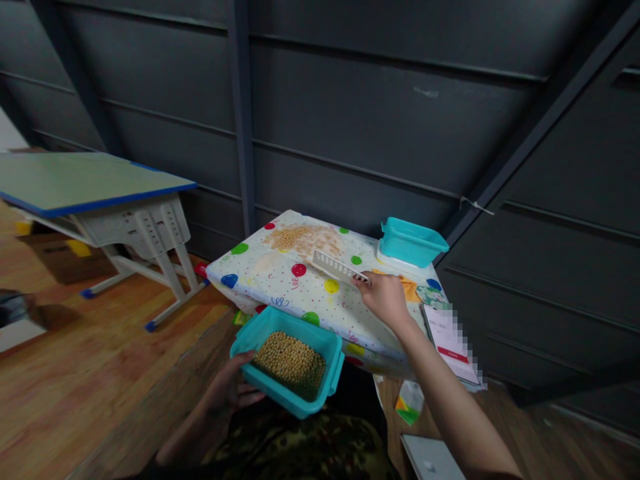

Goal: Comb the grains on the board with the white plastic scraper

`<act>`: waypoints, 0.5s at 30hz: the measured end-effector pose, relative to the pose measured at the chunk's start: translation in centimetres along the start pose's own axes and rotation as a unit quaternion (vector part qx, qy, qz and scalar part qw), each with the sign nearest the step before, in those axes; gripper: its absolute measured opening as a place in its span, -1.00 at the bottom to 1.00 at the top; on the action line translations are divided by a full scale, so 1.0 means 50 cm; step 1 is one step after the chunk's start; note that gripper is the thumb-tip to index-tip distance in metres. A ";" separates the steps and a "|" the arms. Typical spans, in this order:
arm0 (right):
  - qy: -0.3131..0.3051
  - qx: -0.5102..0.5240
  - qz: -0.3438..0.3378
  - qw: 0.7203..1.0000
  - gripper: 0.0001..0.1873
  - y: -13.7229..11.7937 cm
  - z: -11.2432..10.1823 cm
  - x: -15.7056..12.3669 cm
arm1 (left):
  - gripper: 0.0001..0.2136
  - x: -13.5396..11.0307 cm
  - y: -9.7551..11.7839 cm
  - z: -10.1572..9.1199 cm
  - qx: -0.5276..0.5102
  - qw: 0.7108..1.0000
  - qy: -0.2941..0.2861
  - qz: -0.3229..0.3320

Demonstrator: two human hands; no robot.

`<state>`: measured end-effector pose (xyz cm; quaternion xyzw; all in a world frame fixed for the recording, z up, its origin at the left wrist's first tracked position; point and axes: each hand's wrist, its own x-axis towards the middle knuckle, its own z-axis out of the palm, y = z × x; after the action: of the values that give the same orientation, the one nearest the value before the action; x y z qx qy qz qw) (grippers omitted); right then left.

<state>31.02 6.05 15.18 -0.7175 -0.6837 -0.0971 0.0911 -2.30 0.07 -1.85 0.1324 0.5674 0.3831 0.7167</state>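
My left hand grips the near left side of a turquoise plastic box, held below the table's front edge. Yellow soybeans cover its bottom. Over the table, my right hand is closed on one end of a white slotted plastic strip; its exact kind is unclear. The strip's far end is by a spread of pale grains or crumbs, with a heap of soybeans to the left of it.
The table wears a dotted balloon-print cloth. A second turquoise box stands at its back right, near an orange cloth and a tablet-like screen. A grey panelled wall rises behind. Another desk stands left.
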 end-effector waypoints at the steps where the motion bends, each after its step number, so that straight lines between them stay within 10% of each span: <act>1: 0.001 -0.003 -0.002 1.000 -0.66 -0.003 -0.001 0.008 | -0.55 -0.001 0.001 0.002 0.006 1.000 0.005 -0.004; 15: -0.005 -0.013 -0.035 0.999 -0.59 -0.034 0.019 0.052 | -0.45 0.006 -0.013 -0.015 -0.014 1.000 -0.016 0.017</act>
<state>29.47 8.87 14.94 -0.6946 -0.7077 -0.1056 0.0744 -2.73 -0.34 -2.69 0.1385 0.5481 0.4010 0.7208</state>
